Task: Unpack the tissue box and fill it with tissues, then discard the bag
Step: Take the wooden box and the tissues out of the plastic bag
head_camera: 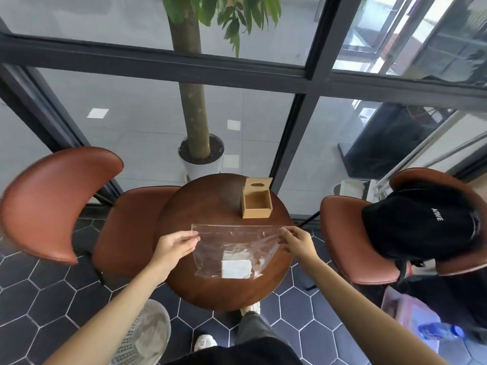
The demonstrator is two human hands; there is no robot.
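A clear plastic bag (232, 243) is held up over the round wooden table (200, 285). A white stack of tissues (235, 269) lies in the bag's bottom. My left hand (176, 246) pinches the bag's top left corner. My right hand (296, 242) pinches its top right corner. Behind the bag, at the table's far side, stands the small wooden tissue box (257, 204). It is open and empty, with its slotted lid (257, 185) tilted up at the back.
Brown leather chairs stand to the left (60, 201) and right (353, 241); the right one carries a black backpack (421, 219). A potted tree (201, 154) stands beyond the table by the glass wall. A white mesh bin (142, 335) sits on the floor near my left arm.
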